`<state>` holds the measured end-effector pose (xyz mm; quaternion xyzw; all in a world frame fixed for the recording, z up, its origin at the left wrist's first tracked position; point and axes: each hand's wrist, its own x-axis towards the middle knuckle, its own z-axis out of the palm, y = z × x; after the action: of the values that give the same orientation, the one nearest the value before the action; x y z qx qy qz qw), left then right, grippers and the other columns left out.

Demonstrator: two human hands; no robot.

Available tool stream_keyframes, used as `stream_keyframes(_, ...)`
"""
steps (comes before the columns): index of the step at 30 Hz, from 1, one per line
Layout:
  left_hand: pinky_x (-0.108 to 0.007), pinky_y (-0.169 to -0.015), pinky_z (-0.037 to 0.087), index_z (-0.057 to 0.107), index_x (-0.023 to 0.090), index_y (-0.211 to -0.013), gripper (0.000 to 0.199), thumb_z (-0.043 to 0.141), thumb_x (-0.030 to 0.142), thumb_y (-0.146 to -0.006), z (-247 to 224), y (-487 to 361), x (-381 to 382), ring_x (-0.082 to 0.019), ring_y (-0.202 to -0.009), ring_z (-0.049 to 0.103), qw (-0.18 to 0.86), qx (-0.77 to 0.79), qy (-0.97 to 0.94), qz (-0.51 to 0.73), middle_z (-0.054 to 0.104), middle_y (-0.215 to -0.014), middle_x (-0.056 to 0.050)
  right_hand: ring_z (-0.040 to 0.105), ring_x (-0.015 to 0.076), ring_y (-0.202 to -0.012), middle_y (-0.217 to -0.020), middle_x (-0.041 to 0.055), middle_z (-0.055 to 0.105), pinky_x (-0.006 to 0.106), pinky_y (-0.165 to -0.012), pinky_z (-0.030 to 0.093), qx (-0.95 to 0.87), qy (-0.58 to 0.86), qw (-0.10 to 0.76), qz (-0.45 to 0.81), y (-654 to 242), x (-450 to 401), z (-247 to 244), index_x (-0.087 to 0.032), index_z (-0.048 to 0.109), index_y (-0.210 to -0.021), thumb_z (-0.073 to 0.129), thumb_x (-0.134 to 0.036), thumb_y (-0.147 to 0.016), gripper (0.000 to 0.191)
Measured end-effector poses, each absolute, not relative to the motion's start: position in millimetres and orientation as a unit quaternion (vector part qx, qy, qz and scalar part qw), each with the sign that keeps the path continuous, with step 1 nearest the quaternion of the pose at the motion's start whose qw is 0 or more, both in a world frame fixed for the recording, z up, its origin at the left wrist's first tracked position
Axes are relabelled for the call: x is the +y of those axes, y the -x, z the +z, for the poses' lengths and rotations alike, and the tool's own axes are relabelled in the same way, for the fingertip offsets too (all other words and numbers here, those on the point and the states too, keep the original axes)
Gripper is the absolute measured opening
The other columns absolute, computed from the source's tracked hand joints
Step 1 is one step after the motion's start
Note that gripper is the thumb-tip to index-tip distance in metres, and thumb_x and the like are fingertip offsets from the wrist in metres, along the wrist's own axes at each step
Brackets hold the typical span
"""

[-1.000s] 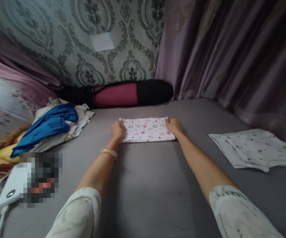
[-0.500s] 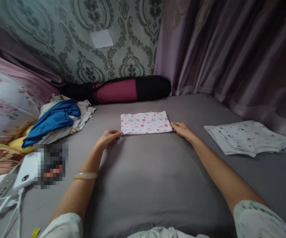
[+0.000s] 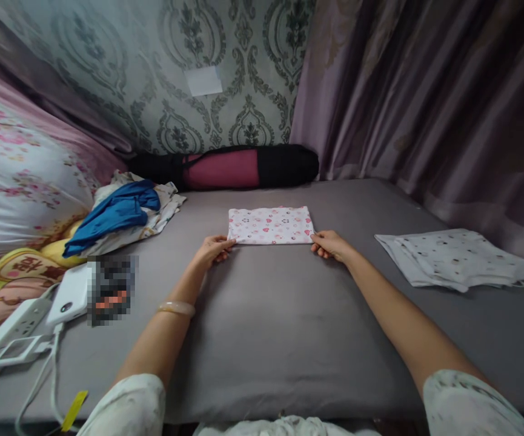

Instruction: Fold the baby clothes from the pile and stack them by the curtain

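A folded white cloth [image 3: 271,226] with pink and red hearts and flowers lies flat on the grey bed sheet [image 3: 271,315]. My left hand [image 3: 215,248] pinches its near left corner between thumb and fingers. At the near right corner, my right hand [image 3: 332,245] has its fingers closed on the edge in the same way. The inner folds of the cloth are hidden. A pale bangle [image 3: 176,309] circles my left wrist.
Folded white patterned cloths [image 3: 457,257] lie at the right. On the left are a blue garment [image 3: 116,215] on a pile, a power bank [image 3: 71,293], a power strip [image 3: 11,336] and cables. A black and red long bag [image 3: 225,168] lies along the wall.
My view has shifted a little to the left, so most things sit further right in the picture. Both hands stay at the near corners of the cloth, which looks much the same.
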<state>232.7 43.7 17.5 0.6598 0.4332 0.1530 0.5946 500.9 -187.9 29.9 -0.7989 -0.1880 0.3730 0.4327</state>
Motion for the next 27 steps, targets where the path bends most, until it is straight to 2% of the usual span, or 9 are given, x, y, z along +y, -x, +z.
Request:
stream_keyframes(4, -0.019, -0.034, 0.027, 0.057, 0.015, -0.064, 0.032, 0.071, 0.043, -0.071, 21, -238, 45, -0.007, -0.035, 0.045, 0.561, 0.478, -0.663, 0.130, 0.057, -0.051, 0.000, 0.044, 0.0048, -0.031, -0.047, -0.0021, 0.059, 0.014, -0.029, 0.030, -0.144, 0.820, 0.413, 0.369, -501, -184, 31, -0.013, 0.058, -0.081, 0.047, -0.024, -0.097, 0.023)
stream_keyframes(8, -0.020, -0.035, 0.027, 0.057, 0.016, -0.061, 0.028, 0.070, 0.039, -0.071, 23, -240, 45, -0.008, -0.033, 0.043, 0.530, 0.506, -0.670, 0.120, 0.057, -0.047, 0.000, 0.046, 0.0068, -0.031, -0.046, -0.0010, 0.058, 0.015, -0.030, 0.033, -0.130, 0.834, 0.393, 0.366, -503, -186, 30, -0.012, 0.059, -0.078, 0.050, -0.020, -0.094, 0.020)
stream_keyframes(13, -0.023, -0.039, 0.029, 0.056, 0.018, -0.060, 0.024, 0.063, 0.035, -0.074, 23, -227, 59, -0.010, -0.034, 0.043, 0.459, 0.513, -0.722, 0.073, 0.059, -0.049, -0.002, 0.053, 0.0101, -0.038, -0.057, 0.0043, 0.065, 0.019, -0.036, 0.039, -0.141, 0.855, 0.363, 0.343, -519, -194, 32, -0.013, 0.060, -0.082, 0.052, -0.020, -0.091, 0.014)
stream_keyframes(16, -0.025, -0.050, 0.040, 0.058, 0.018, -0.069, 0.016, 0.058, 0.031, -0.079, 29, -234, 65, -0.016, -0.052, 0.058, 0.318, 0.531, -0.769, 0.160, 0.064, -0.061, -0.005, 0.062, 0.0141, -0.055, -0.075, 0.0092, 0.070, 0.023, -0.049, 0.047, -0.190, 0.894, 0.347, 0.210, -524, -182, 36, -0.015, 0.061, -0.095, 0.048, -0.023, -0.092, 0.016)
stream_keyframes(18, -0.028, -0.063, 0.046, 0.061, 0.019, -0.079, 0.015, 0.053, 0.030, -0.083, 33, -254, 61, -0.021, -0.073, 0.064, 0.214, 0.488, -0.812, 0.240, 0.068, -0.076, -0.009, 0.067, 0.0186, -0.081, -0.094, 0.0133, 0.071, 0.027, -0.069, 0.051, -0.282, 0.905, 0.311, 0.064, -516, -160, 40, -0.016, 0.061, -0.104, 0.041, -0.023, -0.094, 0.023)
stream_keyframes(21, -0.034, -0.085, 0.047, 0.064, 0.017, -0.096, 0.020, 0.046, 0.021, -0.086, 37, -302, 44, -0.024, -0.099, 0.062, 0.160, 0.328, -0.898, 0.244, 0.068, -0.101, -0.013, 0.054, 0.0232, -0.120, -0.124, 0.0162, 0.062, 0.035, -0.100, 0.040, -0.464, 0.857, 0.222, -0.017, -486, -115, 43, -0.014, 0.059, -0.118, 0.031, -0.019, -0.095, 0.037)
stream_keyframes(23, -0.036, -0.098, 0.042, 0.062, 0.014, -0.110, 0.032, 0.043, 0.010, -0.084, 35, -334, 32, -0.024, -0.110, 0.058, 0.143, 0.254, -0.930, 0.225, 0.066, -0.111, -0.015, 0.033, 0.0267, -0.139, -0.146, 0.0150, 0.044, 0.045, -0.112, 0.024, -0.544, 0.824, 0.157, -0.009, -466, -88, 41, -0.014, 0.051, -0.133, 0.032, -0.021, -0.094, 0.044)
stream_keyframes(25, -0.040, -0.106, 0.036, 0.058, 0.012, -0.120, 0.042, 0.042, 0.006, -0.081, 29, -358, 24, -0.026, -0.121, 0.053, 0.125, 0.230, -0.942, 0.209, 0.062, -0.122, -0.017, 0.018, 0.0296, -0.145, -0.155, 0.0135, 0.029, 0.053, -0.115, 0.012, -0.579, 0.808, 0.103, 0.015, -454, -70, 35, -0.012, 0.040, -0.143, 0.034, -0.025, -0.093, 0.052)
stream_keyframes(27, -0.046, -0.111, 0.029, 0.053, 0.010, -0.128, 0.045, 0.040, 0.010, -0.085, 21, -370, 21, -0.029, -0.132, 0.043, 0.110, 0.244, -0.942, 0.203, 0.057, -0.132, -0.017, 0.012, 0.0314, -0.146, -0.157, 0.0129, 0.024, 0.057, -0.114, 0.007, -0.587, 0.806, 0.076, 0.024, -451, -62, 27, -0.012, 0.035, -0.147, 0.036, -0.027, -0.092, 0.057)
